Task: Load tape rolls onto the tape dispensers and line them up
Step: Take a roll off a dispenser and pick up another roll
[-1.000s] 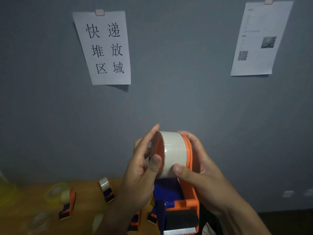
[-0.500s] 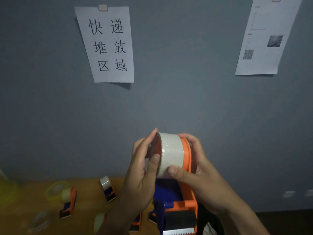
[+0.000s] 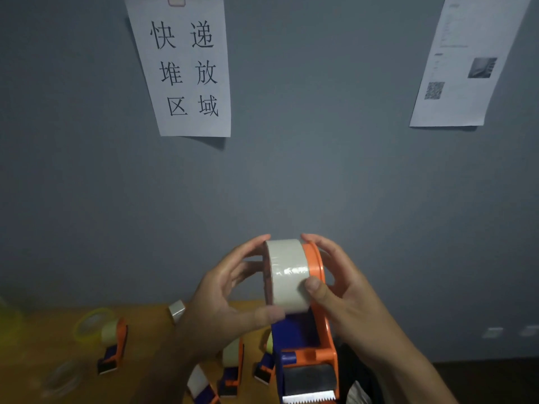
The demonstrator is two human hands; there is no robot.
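Right, both hands are up in front of the grey wall [image 3: 320, 170], sharing one orange and blue tape dispenser [image 3: 306, 345] with a pale tape roll [image 3: 288, 275] seated on its hub. The left hand [image 3: 221, 304] cups the roll's open side: its fingers [image 3: 250, 246] curve over the top edge and its thumb presses in under the bottom of the roll. The right hand [image 3: 347, 298] wraps the orange side plate from behind, thumb planted flat on the roll's outer face, fingertips curling over the top. So each hand has a curled hold, left on the roll, right on the dispenser and roll together. The dispenser hangs in the air above the tabletop [image 3: 43, 345], its toothed cutting blade [image 3: 309, 399] pointing down at the bottom edge of the view.

Down on the tabletop, to the left, a loaded dispenser [image 3: 112, 345] stands with a yellowish loose roll [image 3: 90, 323] just behind it. Closer in, partly hidden by the left wrist, more dispensers [image 3: 233, 368] sit side by side, and a small roll [image 3: 176, 310] peeks out just beside the forearm. A clear roll [image 3: 62, 377] lies blurred at the near left.

Up on the wall, a sheet with Chinese characters [image 3: 186, 68] hangs from a clip, and a printed page with a QR code [image 3: 463, 62] hangs to the right.
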